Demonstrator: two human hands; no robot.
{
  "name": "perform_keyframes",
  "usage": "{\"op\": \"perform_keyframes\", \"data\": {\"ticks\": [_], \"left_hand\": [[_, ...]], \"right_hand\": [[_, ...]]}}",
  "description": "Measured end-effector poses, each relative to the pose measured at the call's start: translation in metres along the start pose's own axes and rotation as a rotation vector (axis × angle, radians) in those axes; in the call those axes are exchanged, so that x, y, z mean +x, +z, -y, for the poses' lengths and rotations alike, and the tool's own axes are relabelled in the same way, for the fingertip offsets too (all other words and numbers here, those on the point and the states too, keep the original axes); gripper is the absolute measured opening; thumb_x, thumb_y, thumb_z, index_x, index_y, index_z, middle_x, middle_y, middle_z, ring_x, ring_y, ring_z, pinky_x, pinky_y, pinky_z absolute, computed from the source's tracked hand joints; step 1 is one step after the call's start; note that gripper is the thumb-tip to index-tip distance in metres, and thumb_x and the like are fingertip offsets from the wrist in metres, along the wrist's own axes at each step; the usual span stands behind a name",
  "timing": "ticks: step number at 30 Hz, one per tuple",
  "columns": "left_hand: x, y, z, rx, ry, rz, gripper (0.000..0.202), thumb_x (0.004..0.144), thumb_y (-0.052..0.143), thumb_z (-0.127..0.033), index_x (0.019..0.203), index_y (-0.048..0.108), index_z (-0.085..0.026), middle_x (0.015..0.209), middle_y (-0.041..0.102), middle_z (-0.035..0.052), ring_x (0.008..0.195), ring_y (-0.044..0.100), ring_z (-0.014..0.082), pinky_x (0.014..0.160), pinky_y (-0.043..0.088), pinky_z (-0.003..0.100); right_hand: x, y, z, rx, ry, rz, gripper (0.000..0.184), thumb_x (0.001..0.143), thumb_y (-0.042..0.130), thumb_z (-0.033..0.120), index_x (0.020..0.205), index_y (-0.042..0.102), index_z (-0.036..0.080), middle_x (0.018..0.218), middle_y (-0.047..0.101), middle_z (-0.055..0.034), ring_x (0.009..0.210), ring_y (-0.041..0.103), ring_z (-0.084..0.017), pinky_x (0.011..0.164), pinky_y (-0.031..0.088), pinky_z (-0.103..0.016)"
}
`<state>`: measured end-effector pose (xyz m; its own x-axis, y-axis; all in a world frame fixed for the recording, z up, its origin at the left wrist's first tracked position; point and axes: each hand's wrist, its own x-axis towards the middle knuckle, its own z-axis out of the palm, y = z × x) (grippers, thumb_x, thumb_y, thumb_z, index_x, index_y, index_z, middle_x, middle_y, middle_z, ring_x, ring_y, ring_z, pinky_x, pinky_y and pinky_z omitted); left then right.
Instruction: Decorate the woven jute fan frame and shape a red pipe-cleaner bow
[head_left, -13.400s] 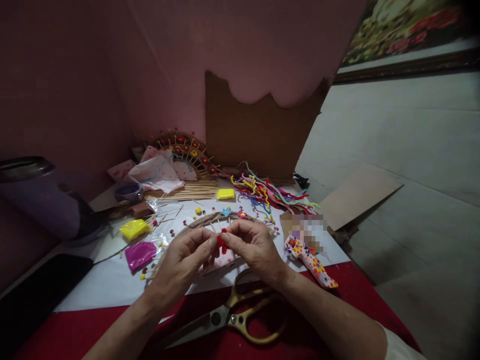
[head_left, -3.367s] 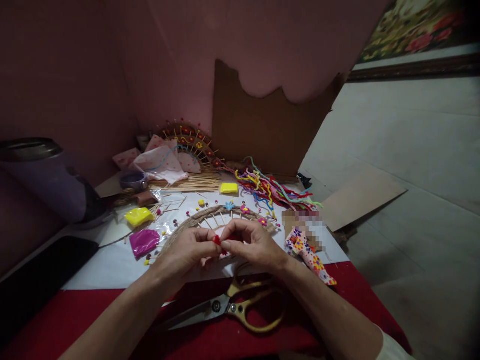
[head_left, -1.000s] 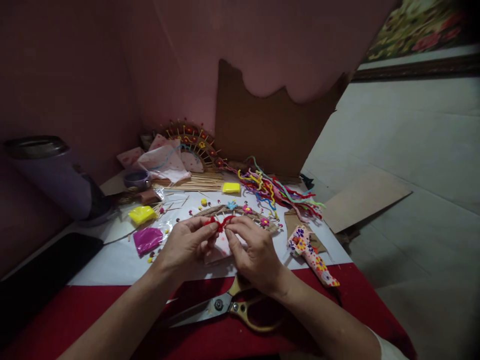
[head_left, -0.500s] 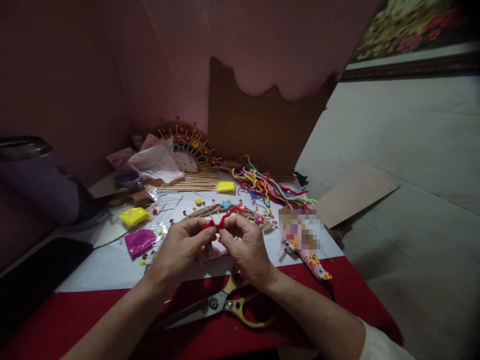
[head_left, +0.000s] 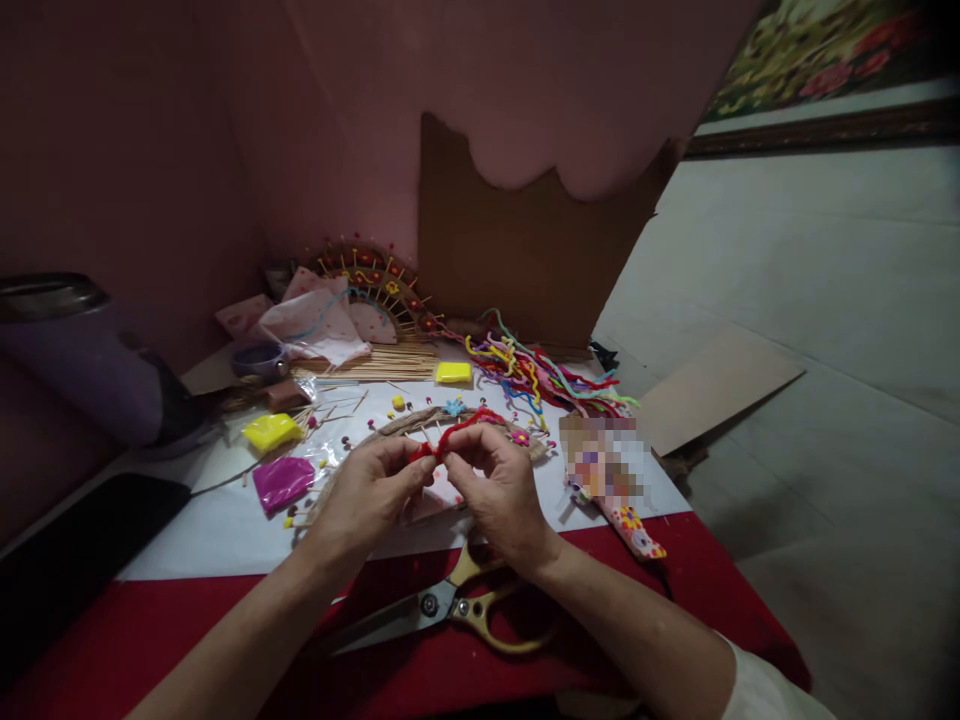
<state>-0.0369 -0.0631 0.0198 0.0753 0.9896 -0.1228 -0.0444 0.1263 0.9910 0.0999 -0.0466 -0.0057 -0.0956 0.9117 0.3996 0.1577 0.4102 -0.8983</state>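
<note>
Between my two hands is a fuzzy red pipe cleaner [head_left: 459, 431], bent into a wavy shape. My left hand [head_left: 373, 490] pinches its left part between thumb and forefinger. On the other side my right hand [head_left: 499, 487] pinches it close to the left fingertips, and a free end runs up and right. Just behind and below the hands lies a curved fan-like craft piece [head_left: 412, 424] with sticks, a brown arched band, a blue flower and pink flowers. My hands hide part of it. Large scissors [head_left: 442, 605] with yellowish handles lie partly open under my wrists.
Behind lies a heap of coloured pipe cleaners [head_left: 536, 365]. A finished-looking fan [head_left: 375, 285] leans at the back near cardboard [head_left: 525, 260]. Yellow clay [head_left: 272, 433] and magenta clay packets [head_left: 283, 484] sit left, beside a dark flat object [head_left: 90, 560]. A purple flask [head_left: 97, 360] stands far left.
The red pipe cleaner's free end has swung slightly, and its curve near my right fingers looks flatter. Both hands keep their pinch, and the view has shifted a little.
</note>
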Motion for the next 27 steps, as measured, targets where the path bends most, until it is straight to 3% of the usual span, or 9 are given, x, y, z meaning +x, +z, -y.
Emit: {"op": "perform_keyframes", "data": {"ticks": [12, 17, 27], "left_hand": [[0.0005, -0.0049, 0.0053, 0.056, 0.030, 0.095, 0.031, 0.070, 0.065, -0.043, 0.069, 0.053, -0.015, 0.052, 0.045, -0.0066, 0.043, 0.038, 0.0063, 0.043, 0.026, 0.019], [-0.0012, -0.0017, 0.0009, 0.030, 0.029, 0.068, 0.031, 0.065, 0.067, -0.043, 0.066, 0.053, -0.015, 0.052, 0.046, -0.0067, 0.044, 0.039, 0.0068, 0.043, 0.028, 0.019], [-0.0005, 0.0006, 0.0039, 0.034, 0.031, 0.038, 0.028, 0.067, 0.067, -0.039, 0.065, 0.054, -0.015, 0.051, 0.048, -0.0063, 0.043, 0.041, 0.0063, 0.042, 0.028, 0.018]], "right_hand": [[0.0007, -0.0021, 0.0006, 0.074, 0.004, 0.051, 0.007, 0.079, 0.057, 0.021, 0.083, 0.060, 0.016, 0.074, 0.061, -0.0008, 0.063, 0.054, -0.011, 0.062, 0.046, -0.024], [0.0016, -0.0038, -0.0020, 0.050, -0.009, 0.075, 0.007, 0.079, 0.058, 0.022, 0.084, 0.061, 0.017, 0.076, 0.061, -0.0012, 0.067, 0.055, -0.012, 0.064, 0.047, -0.024], [0.0031, -0.0053, 0.0024, -0.067, -0.060, 0.085, 0.009, 0.082, 0.053, 0.020, 0.088, 0.059, 0.017, 0.081, 0.061, -0.0030, 0.072, 0.057, -0.014, 0.068, 0.047, -0.027]]}}
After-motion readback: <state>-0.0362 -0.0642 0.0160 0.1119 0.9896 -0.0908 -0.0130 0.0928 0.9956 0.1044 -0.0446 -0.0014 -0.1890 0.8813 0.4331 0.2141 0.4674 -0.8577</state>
